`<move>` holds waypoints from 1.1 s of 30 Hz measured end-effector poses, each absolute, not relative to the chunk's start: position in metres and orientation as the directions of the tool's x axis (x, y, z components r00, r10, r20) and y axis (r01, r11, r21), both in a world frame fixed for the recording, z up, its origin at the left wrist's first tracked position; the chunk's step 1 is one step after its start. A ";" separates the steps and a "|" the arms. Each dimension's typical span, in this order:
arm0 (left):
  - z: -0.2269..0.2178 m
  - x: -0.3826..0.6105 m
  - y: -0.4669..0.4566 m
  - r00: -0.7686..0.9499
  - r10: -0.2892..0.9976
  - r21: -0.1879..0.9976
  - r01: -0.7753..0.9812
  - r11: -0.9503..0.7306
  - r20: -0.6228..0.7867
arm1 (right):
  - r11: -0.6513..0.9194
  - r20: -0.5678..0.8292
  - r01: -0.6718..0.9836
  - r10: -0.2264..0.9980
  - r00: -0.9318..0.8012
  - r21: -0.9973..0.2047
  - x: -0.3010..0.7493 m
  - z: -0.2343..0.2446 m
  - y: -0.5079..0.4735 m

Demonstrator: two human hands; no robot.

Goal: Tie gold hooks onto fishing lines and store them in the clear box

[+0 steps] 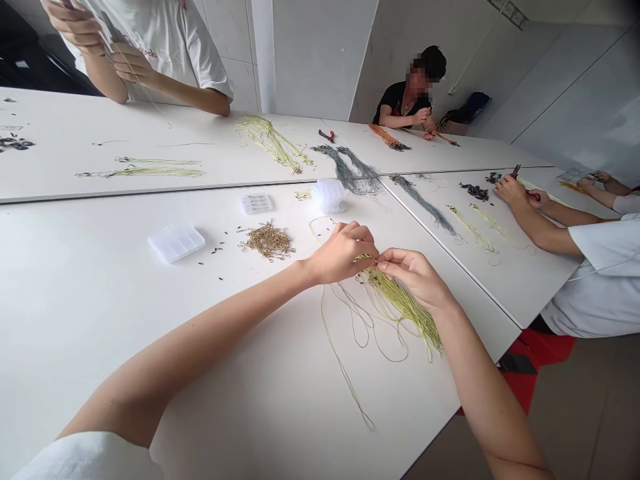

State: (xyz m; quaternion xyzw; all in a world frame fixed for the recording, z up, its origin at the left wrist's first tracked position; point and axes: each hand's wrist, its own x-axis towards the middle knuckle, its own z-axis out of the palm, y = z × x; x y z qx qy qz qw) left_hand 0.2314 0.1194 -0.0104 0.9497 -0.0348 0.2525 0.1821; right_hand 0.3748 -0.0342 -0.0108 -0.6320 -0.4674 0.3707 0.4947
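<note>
My left hand (343,253) and my right hand (413,275) meet over a bundle of yellow-green cords (400,303) lying on the white table (100,313). Both hands have their fingers curled and pinched on the top end of the bundle. A single loose yellow-green cord (340,360) trails from under the hands toward the near table edge. A pile of small brass hooks (270,240) lies just left of my left hand.
Two clear plastic boxes (176,242) (257,203) and a round clear container (329,195) stand beyond the hooks. Grey cord bundles (350,170) and more yellow bundles (273,143) lie further back. Other people work at the far, right and top-left sides; a red stool (537,360) stands right.
</note>
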 end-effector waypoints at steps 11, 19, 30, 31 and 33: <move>0.017 0.228 0.116 0.828 0.094 0.463 -0.212 -0.861 0.552 | -0.061 -0.040 0.110 0.982 0.182 -0.992 0.380 0.004 -0.045; 0.061 0.209 0.118 0.752 0.237 0.590 -0.239 -0.771 0.615 | -0.188 -0.170 0.279 0.982 0.087 -0.942 0.396 0.011 -0.064; 0.076 0.183 0.110 0.849 0.264 0.749 -0.208 -0.629 0.457 | -0.290 -0.241 0.373 0.955 0.175 -0.881 0.401 -0.013 -0.105; 0.078 0.181 0.110 0.856 0.277 0.777 -0.205 -0.595 0.437 | -0.289 -0.234 0.374 0.954 0.185 -0.881 0.402 -0.016 -0.106; 0.081 0.175 0.109 0.876 0.292 0.833 -0.192 -0.519 0.384 | -0.277 -0.215 0.374 0.956 0.199 -0.885 0.402 -0.022 -0.108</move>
